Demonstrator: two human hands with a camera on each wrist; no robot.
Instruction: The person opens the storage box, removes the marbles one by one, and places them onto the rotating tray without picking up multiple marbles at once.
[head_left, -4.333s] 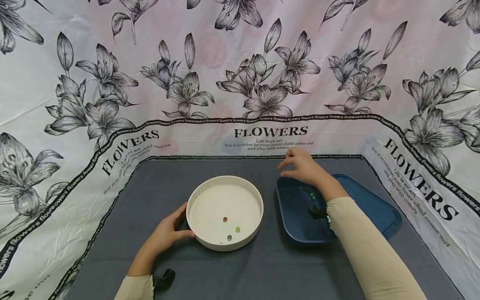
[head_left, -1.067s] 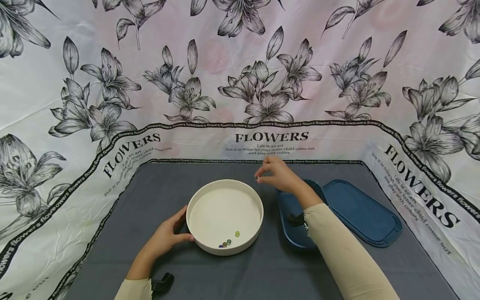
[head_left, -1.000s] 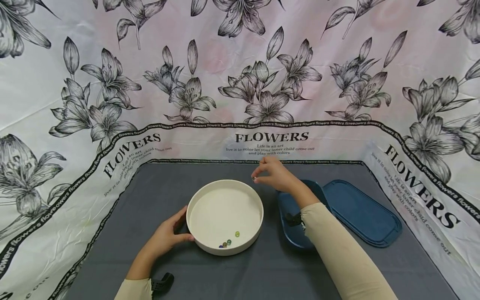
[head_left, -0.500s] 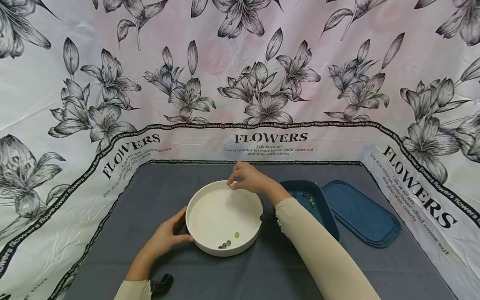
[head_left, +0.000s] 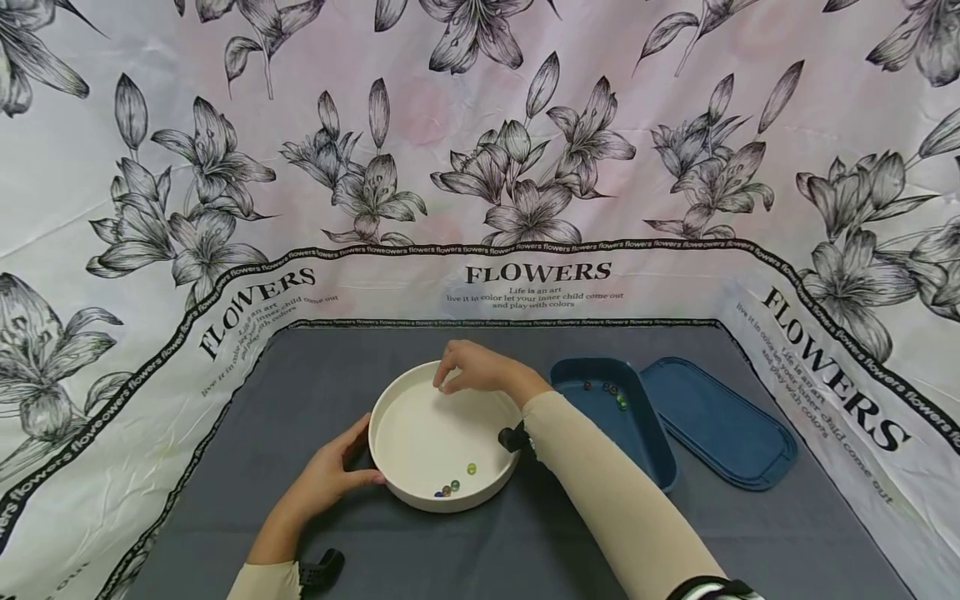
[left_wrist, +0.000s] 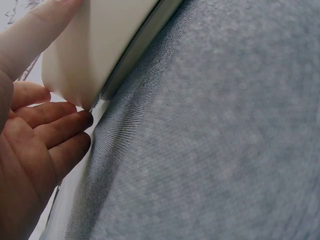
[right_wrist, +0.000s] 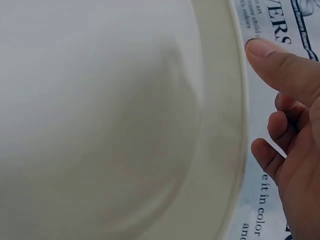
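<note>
A round cream bowl (head_left: 450,433) with a low wall stands on the grey cloth. Several small glass marbles (head_left: 455,485), yellow-green, green, brown and blue, lie near its front wall. My left hand (head_left: 330,479) steadies the bowl at its left side, thumb against the near wall and fingers behind. Over the bowl's back part is my right hand (head_left: 480,368), thumb and index fingertips together in a pinch; the marble between them is hidden now. The right wrist view shows the thumb (right_wrist: 277,62) close to the rim, with other fingers curled.
A deep blue tray (head_left: 660,454) right of the bowl holds several marbles (head_left: 617,396) toward its back. Its flat blue lid (head_left: 723,425) lies to the right. A flower-printed cloth (head_left: 540,287) rises behind the table.
My right hand has travelled left from the blue tray to over the bowl, carrying a marble seen earlier at its fingertips. Earlier, the brown marble rolled forward. My left hand stays put.
</note>
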